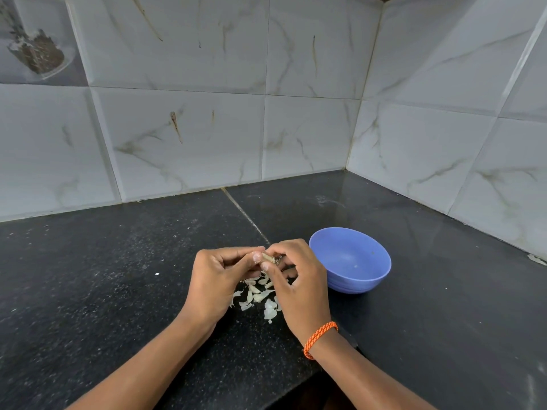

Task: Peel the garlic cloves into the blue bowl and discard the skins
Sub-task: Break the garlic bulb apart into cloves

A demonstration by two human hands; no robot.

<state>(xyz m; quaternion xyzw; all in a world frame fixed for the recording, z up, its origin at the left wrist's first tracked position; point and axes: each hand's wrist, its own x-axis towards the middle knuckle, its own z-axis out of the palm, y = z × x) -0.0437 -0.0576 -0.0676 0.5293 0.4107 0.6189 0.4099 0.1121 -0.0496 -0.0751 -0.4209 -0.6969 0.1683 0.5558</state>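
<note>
A small garlic clove (268,257) is pinched between the fingertips of both hands, just above the black counter. My left hand (220,279) holds it from the left with thumb and curled fingers. My right hand (297,279), with an orange cord on its wrist, pinches it from the right. Under the hands lies a loose pile of pale garlic skins (257,295). The blue bowl (350,260) stands upright just right of my right hand; its inside looks bare apart from a tiny speck.
The black granite counter (118,276) runs into a corner of white marble-pattern wall tiles (296,128) behind and to the right. A seam crosses the counter behind the hands. The counter's front edge drops off near the bottom middle.
</note>
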